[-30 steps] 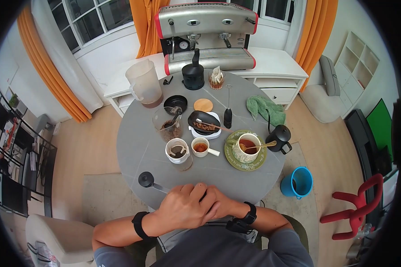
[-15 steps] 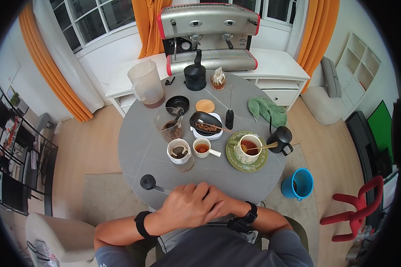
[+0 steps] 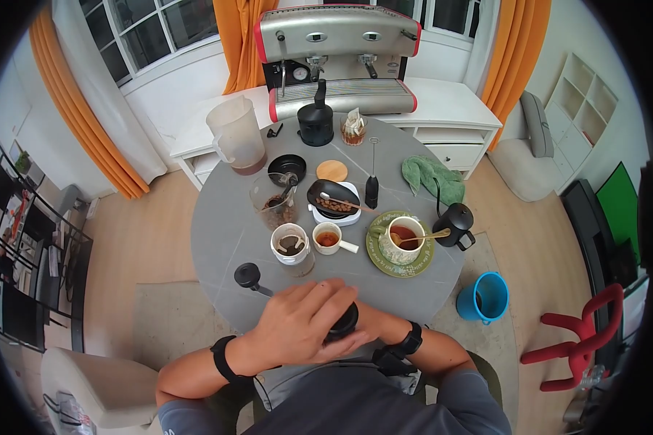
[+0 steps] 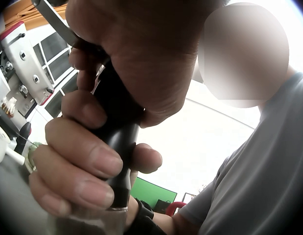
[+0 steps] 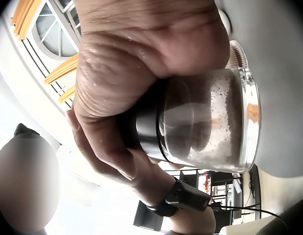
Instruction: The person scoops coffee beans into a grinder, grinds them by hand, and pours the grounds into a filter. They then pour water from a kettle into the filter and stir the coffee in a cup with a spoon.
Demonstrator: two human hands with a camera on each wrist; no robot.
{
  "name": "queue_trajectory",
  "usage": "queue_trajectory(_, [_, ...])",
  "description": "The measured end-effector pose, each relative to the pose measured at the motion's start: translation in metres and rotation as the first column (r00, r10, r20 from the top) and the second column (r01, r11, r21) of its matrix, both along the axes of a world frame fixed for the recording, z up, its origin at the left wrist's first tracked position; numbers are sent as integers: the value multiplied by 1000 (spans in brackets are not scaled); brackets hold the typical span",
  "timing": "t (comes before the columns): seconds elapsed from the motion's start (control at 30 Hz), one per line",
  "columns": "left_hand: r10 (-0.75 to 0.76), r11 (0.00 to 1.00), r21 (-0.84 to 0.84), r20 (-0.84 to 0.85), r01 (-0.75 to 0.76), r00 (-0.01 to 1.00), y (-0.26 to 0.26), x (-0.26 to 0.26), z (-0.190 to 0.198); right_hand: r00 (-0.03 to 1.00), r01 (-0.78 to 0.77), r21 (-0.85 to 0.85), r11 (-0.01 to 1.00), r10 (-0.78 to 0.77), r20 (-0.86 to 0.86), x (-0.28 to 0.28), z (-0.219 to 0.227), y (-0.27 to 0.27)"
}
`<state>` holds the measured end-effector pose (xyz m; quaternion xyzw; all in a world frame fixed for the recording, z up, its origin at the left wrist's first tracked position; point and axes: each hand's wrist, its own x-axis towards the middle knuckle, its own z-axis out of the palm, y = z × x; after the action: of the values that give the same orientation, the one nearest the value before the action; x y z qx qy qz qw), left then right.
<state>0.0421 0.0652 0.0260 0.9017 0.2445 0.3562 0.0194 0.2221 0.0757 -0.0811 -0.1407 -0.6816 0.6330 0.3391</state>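
Observation:
A black hand grinder point(image 3: 343, 323) with a clear jar is held between both hands at the table's near edge. My left hand point(image 3: 297, 326) curls over its top, and its crank knob point(image 3: 247, 275) sticks out to the left. In the left wrist view the right hand's fingers point(image 4: 83, 156) wrap the black body, below my left hand point(image 4: 146, 54). My right hand point(image 3: 374, 321) is partly hidden behind the left in the head view. The right wrist view shows the right hand point(image 5: 137, 68) gripping the black part, with brown grounds in the glass jar point(image 5: 203, 122).
On the grey table point(image 3: 341, 270) stand a filter cup point(image 3: 291, 245), small white cup point(image 3: 327, 238), bean tray on a scale point(image 3: 335, 201), bean jug point(image 3: 276, 203), teacup on a green saucer point(image 3: 403, 241), black kettle point(image 3: 455, 221), frother point(image 3: 371, 190) and pitcher point(image 3: 238, 138).
Both hands have shifted slightly, the left one upward, and the grinder's black part shows between them. The crank knob has moved up and a little right.

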Motion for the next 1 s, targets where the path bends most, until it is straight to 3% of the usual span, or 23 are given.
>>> queue_trajectory(0.03, [7, 1000, 3, 15, -7, 1000, 1, -1, 1, 997, -66, -104, 992, 70, 34, 3, 3, 2])
queue_trajectory(0.13, [7, 1000, -11, 8, -7, 1000, 4, -3, 1, 990, -115, -175, 978, 126, 55, 3, 20, 2])
queue_trajectory(0.37, [25, 987, -157, -42, -31, 999, 5, -7, 2, 997, -79, -269, 960, 74, -30, -5, 25, -4])
queue_trajectory(0.53, [-2, 990, -143, -127, -16, 992, 9, -14, 0, 946, -235, -398, 887, 303, 117, -5, 11, 7])
queue_trajectory(0.57, [-6, 986, -167, -143, -19, 990, 10, -15, 0, 946, -235, -399, 886, 303, 116, -6, 10, 6])
queue_trajectory(0.63, [2, 988, -152, -189, -31, 982, 9, -16, -3, 987, -85, -290, 953, 121, 109, -11, 8, 0])
queue_trajectory(0.73, [24, 990, -133, -229, -55, 973, 6, -16, -7, 994, -18, -222, 975, 42, 102, -12, 2, -3])
queue_trajectory(0.83, [46, 983, -163, -228, -84, 972, 7, -18, -13, 974, -92, -294, 951, 148, 174, -13, 4, 2])
queue_trajectory(1.0, [146, 964, -191, -193, -184, 970, 7, -16, -14, 995, -26, -312, 950, 56, 88, -21, 10, -1])
